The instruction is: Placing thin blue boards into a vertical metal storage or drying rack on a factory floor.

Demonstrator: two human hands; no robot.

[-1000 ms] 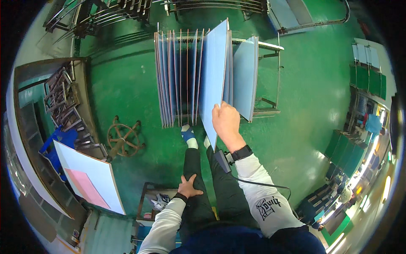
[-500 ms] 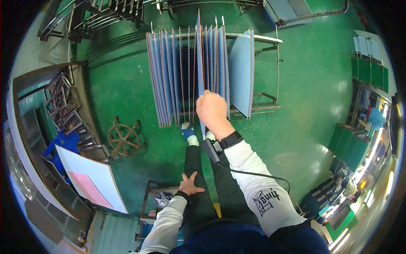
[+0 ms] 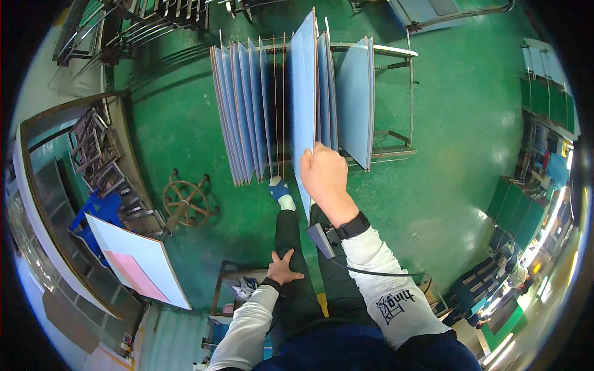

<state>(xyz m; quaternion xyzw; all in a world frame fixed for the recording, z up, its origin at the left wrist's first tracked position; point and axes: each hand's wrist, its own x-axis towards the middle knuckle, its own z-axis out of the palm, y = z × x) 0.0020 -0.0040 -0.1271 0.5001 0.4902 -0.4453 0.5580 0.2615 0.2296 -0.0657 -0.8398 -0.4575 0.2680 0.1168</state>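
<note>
My right hand (image 3: 325, 173) is closed on the near edge of a light-blue panel (image 3: 303, 99), which sticks out toward me from a row of similar upright panels in a metal rack (image 3: 396, 52). To its left stand several thin blue panels (image 3: 244, 111) with brownish edges; a few more lean at its right, and a wider blue panel (image 3: 354, 102) stands farther right. My left hand (image 3: 284, 268) rests on my left thigh, fingers spread, holding nothing. A black strap with a small dark device and cable is on my right wrist.
A hand wheel (image 3: 185, 201) on a post stands at the left, near a white board (image 3: 133, 256) bearing a pink sheet (image 3: 135, 275). Metal frames lie at the far left and top. My shoe (image 3: 278, 187) is close to the rack's near side. Shelving lines the right.
My right hand has moved right and toward me, drawing the blue panel farther out of the row and turning more of its face into view. My left hand stays on the thigh.
</note>
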